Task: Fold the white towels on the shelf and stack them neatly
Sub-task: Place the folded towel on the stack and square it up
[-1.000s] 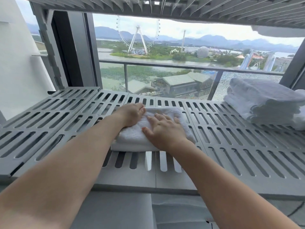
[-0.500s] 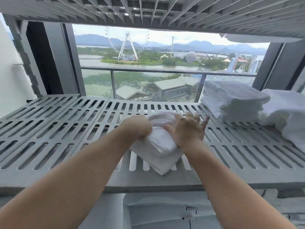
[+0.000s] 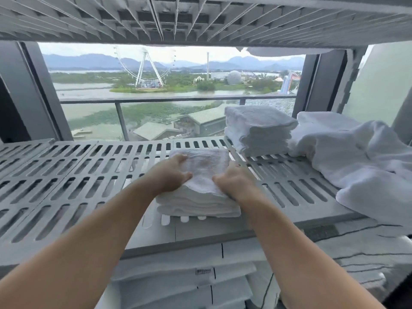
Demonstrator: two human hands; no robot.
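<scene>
A folded white towel (image 3: 201, 172) lies flat on the grey slotted shelf (image 3: 73, 175), near its front edge at the centre. My left hand (image 3: 171, 173) grips the towel's left side, thumb on top. My right hand (image 3: 234, 182) grips its right side, thumb on top and fingers curled round the edge. Behind and to the right stands a neat stack of folded white towels (image 3: 258, 130). A heap of unfolded white towels (image 3: 361, 157) sprawls over the shelf's right end and hangs past its front edge.
Another slotted shelf (image 3: 200, 16) runs close overhead. A window with a railing (image 3: 156, 100) lies behind the shelf. Below the shelf sit packed white linens (image 3: 182, 277). The shelf's left half is bare slats.
The towel was lifted and turned between both hands, then set down flat again as a thicker fold. The view has swung to the right, bringing the loose heap into sight.
</scene>
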